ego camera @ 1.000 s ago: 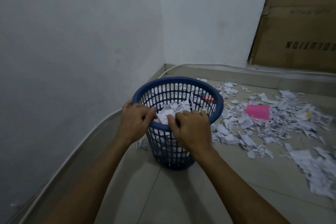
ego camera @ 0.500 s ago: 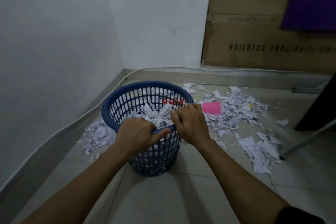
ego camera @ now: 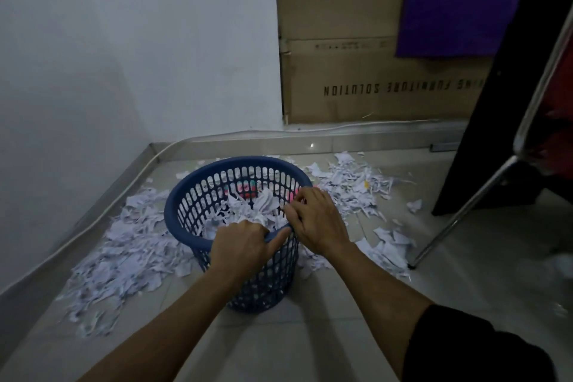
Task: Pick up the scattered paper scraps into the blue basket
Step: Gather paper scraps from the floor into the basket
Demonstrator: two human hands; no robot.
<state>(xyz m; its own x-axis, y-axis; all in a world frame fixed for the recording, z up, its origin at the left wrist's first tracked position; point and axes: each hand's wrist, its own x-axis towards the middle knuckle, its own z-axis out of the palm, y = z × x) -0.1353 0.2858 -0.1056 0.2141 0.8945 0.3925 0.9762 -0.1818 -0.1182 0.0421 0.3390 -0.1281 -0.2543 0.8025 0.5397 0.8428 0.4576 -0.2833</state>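
The near rim of the blue basket [ego camera: 186, 195] is gripped by the left hand [ego camera: 240, 246] and right hand [ego camera: 319, 220], fingers curled over it. Paper scraps [ego camera: 124, 254] are strewn across the floor [ego camera: 310, 344] around it, toward the far wall corner.

the basket [ego camera: 198, 195] is dark blue, its wall a grid of small oval holes. the paper scraps [ego camera: 130, 245] on the floor [ego camera: 279, 344] are white, some with faint print. the floor tiles are pale beige. the wall [ego camera: 124, 56] is white, the cardboard box [ego camera: 356, 77] brown with black letters, the cloth [ego camera: 459, 0] purple.
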